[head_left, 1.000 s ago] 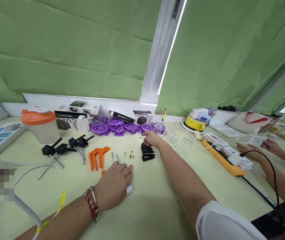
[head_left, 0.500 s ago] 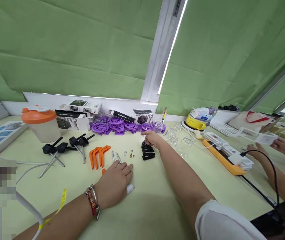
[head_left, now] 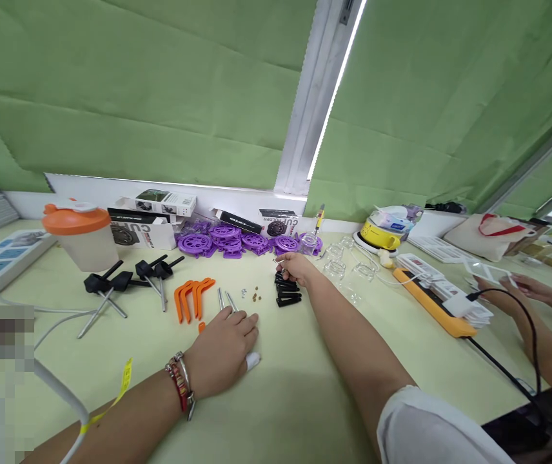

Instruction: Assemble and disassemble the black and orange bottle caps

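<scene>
My left hand (head_left: 222, 351) lies palm down on the pale table, fingers extended, the thumb wrapped in white. Its fingertips reach slim metal rods (head_left: 230, 300), partly covered by the hand. Above several short black pieces (head_left: 288, 298), my right hand (head_left: 294, 267) reaches forward with curled fingers. Its fingertips come close to tiny dark bits, and whatever they pinch is too small to tell. Between the hands are small brass-coloured pieces (head_left: 256, 297) and little silvery ones (head_left: 244, 293). Orange angled parts (head_left: 193, 298) sit left of the rods.
Purple wheel-shaped parts (head_left: 226, 240) line the back before printed boxes (head_left: 150, 233). Black parts with metal rods (head_left: 106, 283) and an orange-lidded cup (head_left: 85, 238) are left. To the right are clear rings (head_left: 335, 267), a yellow pot (head_left: 377, 237), a power strip (head_left: 431, 306) and another person's hands (head_left: 503, 293).
My right hand's fingers have curled in a little over the black pieces. My left hand stays put. On the right, the other person's hands and the clear item have shifted.
</scene>
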The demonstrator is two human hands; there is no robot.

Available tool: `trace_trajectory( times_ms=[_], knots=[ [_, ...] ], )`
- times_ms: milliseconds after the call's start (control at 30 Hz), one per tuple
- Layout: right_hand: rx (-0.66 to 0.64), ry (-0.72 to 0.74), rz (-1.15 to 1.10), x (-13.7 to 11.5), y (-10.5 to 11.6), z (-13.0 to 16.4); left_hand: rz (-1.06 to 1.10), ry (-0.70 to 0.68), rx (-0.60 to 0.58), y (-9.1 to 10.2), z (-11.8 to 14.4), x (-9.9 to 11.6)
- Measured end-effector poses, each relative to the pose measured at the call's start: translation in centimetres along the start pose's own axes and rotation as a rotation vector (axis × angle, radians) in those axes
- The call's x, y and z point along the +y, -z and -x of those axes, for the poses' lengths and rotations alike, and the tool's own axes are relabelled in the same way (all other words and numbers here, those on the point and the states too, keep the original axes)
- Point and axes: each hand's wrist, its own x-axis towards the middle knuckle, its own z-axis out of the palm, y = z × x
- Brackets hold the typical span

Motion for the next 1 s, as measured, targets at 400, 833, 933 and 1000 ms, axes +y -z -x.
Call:
trace_trajectory(
  times_ms=[400,833,933,1000],
  knots=[
    [-0.02,-0.017,-0.05,-0.01,0.42,0.02,0.013,0.004,-0.005,0.13,0.01,0.04],
    [-0.063,-0.034,-0.066,-0.27,0.91,-0.02,0.033,0.021,0.001,0.62,-0.11,0.26],
    [-0.081,-0.025,-0.079,-0.25,0.97,0.06,0.034,0.021,-0.01,0.6,-0.09,0.24],
    [-0.093,-0.023,-0.09,-0.26,0.97,0.11,0.034,0.021,-0.015,0.55,-0.07,0.24]
  ],
)
